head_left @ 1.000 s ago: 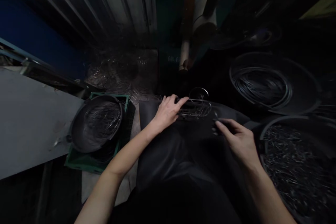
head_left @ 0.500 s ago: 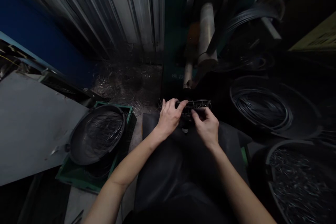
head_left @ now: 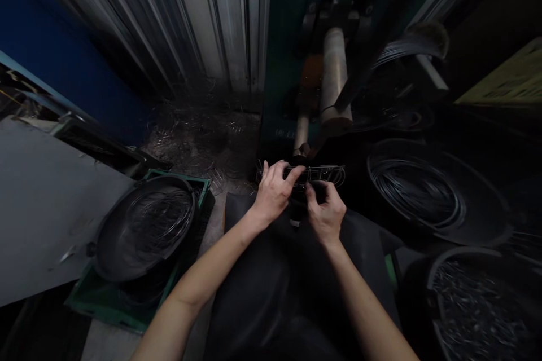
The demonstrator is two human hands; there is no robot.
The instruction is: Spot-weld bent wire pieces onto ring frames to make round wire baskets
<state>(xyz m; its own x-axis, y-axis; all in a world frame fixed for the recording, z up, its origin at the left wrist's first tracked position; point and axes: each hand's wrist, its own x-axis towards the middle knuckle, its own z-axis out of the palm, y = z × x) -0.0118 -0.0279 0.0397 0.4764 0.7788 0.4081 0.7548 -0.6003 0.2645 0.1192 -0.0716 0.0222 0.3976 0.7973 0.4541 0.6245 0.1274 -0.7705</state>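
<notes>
A small wire rack point(head_left: 334, 174) lies across the front of a machine with a thick metal cylinder point(head_left: 334, 73). My left hand point(head_left: 274, 189) is closed over the rack's left part, its thumb reaching right along the top wires. Beside it, my right hand point(head_left: 326, 208) is pinched at the rack's near lower edge, with thumb and fingers together. Whatever small piece may be between the right fingertips is hidden. Both hands are in front of the dark apron point(head_left: 271, 293) over my lap.
To the left, a black basin point(head_left: 101, 259) of thin wire pieces rests on a green crate point(head_left: 105, 313). A tub point(head_left: 486, 208) with wire coils and a bucket point(head_left: 432, 282) of small metal pieces stand to the right. Wire scraps point(head_left: 190, 135) litter the floor ahead.
My view has tilted up slightly, so surroundings appear lower. My left hand keeps its hold on the rack; my right hand has shifted slightly left, still pinched.
</notes>
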